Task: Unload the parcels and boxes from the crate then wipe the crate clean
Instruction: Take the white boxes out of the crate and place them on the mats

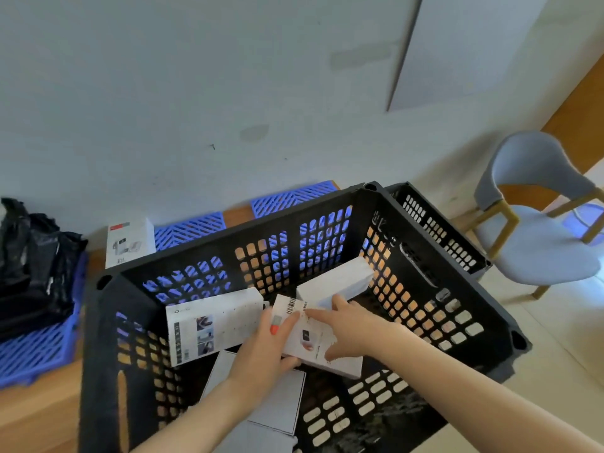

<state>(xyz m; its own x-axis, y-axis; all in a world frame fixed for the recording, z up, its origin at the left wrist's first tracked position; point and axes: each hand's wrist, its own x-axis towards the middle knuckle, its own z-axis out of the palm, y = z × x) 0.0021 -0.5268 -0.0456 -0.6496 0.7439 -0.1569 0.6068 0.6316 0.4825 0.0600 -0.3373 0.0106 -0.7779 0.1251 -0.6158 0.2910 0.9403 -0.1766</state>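
A black perforated crate point(294, 220) fills the middle of the view. Inside it, both hands grip a small white box with a barcode point(310, 341): my left hand point(264, 344) holds its left side, my right hand point(349, 328) rests on its right side. A larger white box with product pictures point(209, 325) leans to the left of it. Another white box point(336, 282) leans against the far right wall. A flat grey-white box point(277, 410) lies on the crate floor under my left forearm.
A white box point(129, 241) stands outside the crate by the wall, next to blue slatted panels point(189, 228). Black parcel bags point(32, 266) are piled at far left. A second black crate point(438, 223) and a grey chair point(536, 223) are at right.
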